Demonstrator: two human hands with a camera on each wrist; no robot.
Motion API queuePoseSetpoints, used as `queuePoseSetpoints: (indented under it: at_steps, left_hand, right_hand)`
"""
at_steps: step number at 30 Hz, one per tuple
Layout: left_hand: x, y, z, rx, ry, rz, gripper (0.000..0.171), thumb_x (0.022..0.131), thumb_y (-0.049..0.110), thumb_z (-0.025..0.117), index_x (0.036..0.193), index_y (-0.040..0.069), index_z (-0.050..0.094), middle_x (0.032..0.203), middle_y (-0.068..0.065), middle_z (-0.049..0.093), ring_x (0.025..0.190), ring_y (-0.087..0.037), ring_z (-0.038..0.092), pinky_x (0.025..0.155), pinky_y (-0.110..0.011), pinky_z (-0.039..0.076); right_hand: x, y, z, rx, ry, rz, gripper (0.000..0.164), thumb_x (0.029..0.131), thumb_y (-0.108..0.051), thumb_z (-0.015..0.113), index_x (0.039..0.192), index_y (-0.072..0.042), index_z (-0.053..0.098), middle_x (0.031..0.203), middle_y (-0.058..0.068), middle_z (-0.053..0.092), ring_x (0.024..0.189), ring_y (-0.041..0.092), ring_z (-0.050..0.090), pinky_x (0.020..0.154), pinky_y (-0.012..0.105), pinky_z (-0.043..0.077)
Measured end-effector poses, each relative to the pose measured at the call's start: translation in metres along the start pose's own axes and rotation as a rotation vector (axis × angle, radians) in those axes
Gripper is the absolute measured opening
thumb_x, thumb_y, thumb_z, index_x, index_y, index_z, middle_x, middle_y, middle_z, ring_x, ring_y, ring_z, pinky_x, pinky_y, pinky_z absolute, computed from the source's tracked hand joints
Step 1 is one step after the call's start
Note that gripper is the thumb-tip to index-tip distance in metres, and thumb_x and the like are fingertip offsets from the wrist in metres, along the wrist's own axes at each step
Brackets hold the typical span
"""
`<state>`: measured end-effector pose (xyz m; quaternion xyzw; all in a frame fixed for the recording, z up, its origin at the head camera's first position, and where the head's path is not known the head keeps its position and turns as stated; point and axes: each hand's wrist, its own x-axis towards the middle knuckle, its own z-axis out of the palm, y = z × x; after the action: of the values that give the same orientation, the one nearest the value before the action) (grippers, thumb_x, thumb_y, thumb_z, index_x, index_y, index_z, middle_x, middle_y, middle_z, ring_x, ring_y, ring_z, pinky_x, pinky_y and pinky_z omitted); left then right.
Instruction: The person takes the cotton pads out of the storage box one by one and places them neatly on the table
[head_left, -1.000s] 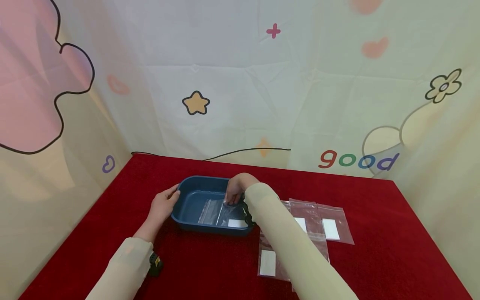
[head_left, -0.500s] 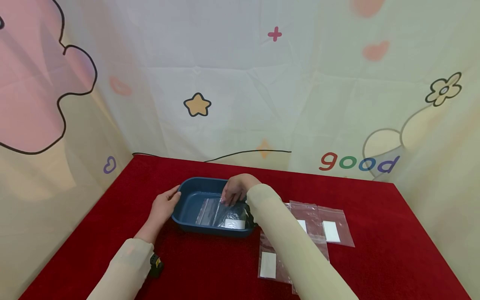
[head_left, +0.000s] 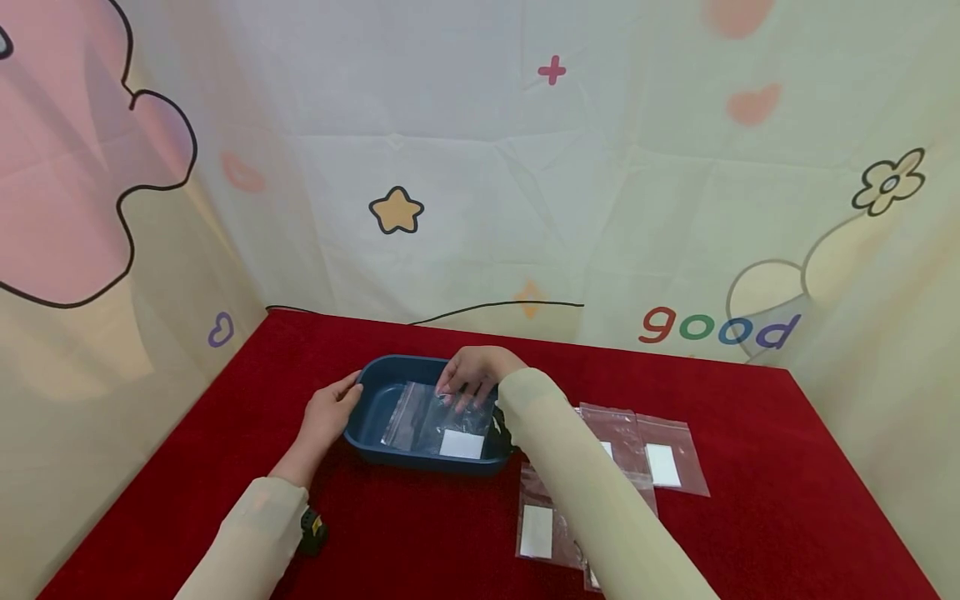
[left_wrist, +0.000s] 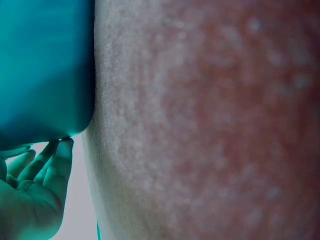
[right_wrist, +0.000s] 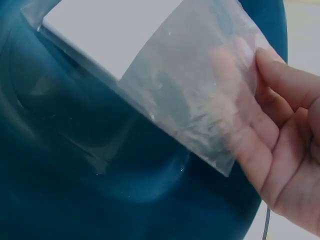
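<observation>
In the head view my left hand (head_left: 327, 412) holds the left end of a blue plastic tub (head_left: 420, 462). The left wrist view shows fingers (left_wrist: 56, 165) at the outside of the tub's wall (left_wrist: 47, 60). My right hand (head_left: 474, 377), reaching in over the tub's far right side, pinches a clear zip bag (right_wrist: 200, 95) by its edge between thumb and fingers. A white label (head_left: 461, 443) shows on the bag, toward the tub's near wall. Left of the label, a zip strip (head_left: 401, 417) crosses clear plastic over the tub floor. Some fingers show through the film.
Several clear zip bags with white labels lie on the red cloth (head_left: 420, 533) right of the tub; one bag (head_left: 663, 462) is farthest right. The right sleeve (head_left: 600, 492) covers part of them. A printed curtain (head_left: 480, 208) hangs behind the table.
The right hand has raised slightly and opened its grip toward the bag's edge. The bag has shifted left inside the tub, showing more of its label. The left hand stays on the tub.
</observation>
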<state>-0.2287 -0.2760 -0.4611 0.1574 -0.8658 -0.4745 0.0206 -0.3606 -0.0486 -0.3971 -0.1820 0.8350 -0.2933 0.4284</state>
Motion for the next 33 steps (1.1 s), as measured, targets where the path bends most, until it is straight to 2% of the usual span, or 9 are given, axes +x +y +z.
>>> queuePoseSetpoints:
  at_steps: [2, 9, 16, 19, 26, 33]
  left_hand:
    - [0.000, 0.001, 0.000, 0.006, 0.004, 0.007, 0.050, 0.109, 0.022, 0.045, 0.155, 0.004, 0.042, 0.160, -0.025, 0.041, 0.148, -0.044, 0.040, 0.118, -0.058, 0.042]
    - [0.000, 0.001, 0.000, 0.000, -0.001, 0.000, 0.050, 0.109, 0.022, 0.045, 0.156, 0.004, 0.042, 0.160, -0.024, 0.041, 0.149, -0.043, 0.040, 0.119, -0.057, 0.041]
    - [0.000, 0.001, 0.000, -0.004, -0.001, 0.005, 0.050, 0.109, 0.023, 0.046, 0.155, 0.004, 0.042, 0.159, -0.025, 0.042, 0.148, -0.043, 0.041, 0.118, -0.057, 0.042]
    - [-0.001, 0.001, -0.001, -0.016, -0.005, 0.004, 0.049, 0.109, 0.022, 0.046, 0.155, 0.004, 0.042, 0.160, -0.024, 0.041, 0.149, -0.043, 0.040, 0.119, -0.057, 0.041]
    - [0.000, 0.001, -0.002, -0.019, -0.007, 0.018, 0.049, 0.109, 0.021, 0.045, 0.155, 0.003, 0.042, 0.161, -0.024, 0.040, 0.150, -0.043, 0.038, 0.120, -0.057, 0.039]
    - [0.000, 0.000, -0.001, -0.016, -0.011, 0.017, 0.049, 0.110, 0.022, 0.045, 0.155, 0.004, 0.042, 0.161, -0.024, 0.039, 0.149, -0.043, 0.039, 0.119, -0.057, 0.040]
  right_hand:
    - [0.000, 0.000, 0.000, 0.005, 0.002, -0.010, 0.018, 0.102, -0.011, 0.060, 0.109, -0.007, 0.076, 0.084, 0.002, 0.072, 0.072, 0.013, 0.071, 0.068, 0.024, 0.058]
    - [-0.001, -0.002, 0.000, 0.028, 0.020, -0.030, 0.019, 0.100, -0.004, 0.061, 0.114, -0.002, 0.075, 0.085, 0.006, 0.074, 0.070, 0.011, 0.073, 0.077, 0.026, 0.061]
    - [-0.005, -0.004, -0.002, 0.070, 0.027, -0.060, 0.026, 0.099, -0.001, 0.062, 0.123, -0.002, 0.074, 0.091, 0.008, 0.075, 0.068, 0.011, 0.072, 0.067, 0.022, 0.060]
    - [-0.007, -0.005, -0.005, 0.075, 0.028, -0.075, 0.028, 0.100, -0.002, 0.061, 0.126, -0.003, 0.073, 0.093, 0.009, 0.076, 0.067, 0.011, 0.072, 0.065, 0.021, 0.058]
    - [-0.011, -0.006, -0.012, 0.067, 0.041, -0.102, 0.030, 0.100, -0.006, 0.063, 0.129, -0.005, 0.071, 0.100, 0.010, 0.077, 0.070, 0.010, 0.073, 0.076, 0.025, 0.062]
    - [-0.015, -0.004, -0.015, 0.082, 0.027, -0.123, 0.035, 0.102, -0.008, 0.059, 0.136, -0.005, 0.066, 0.095, 0.006, 0.075, 0.070, 0.008, 0.072, 0.073, 0.023, 0.062]
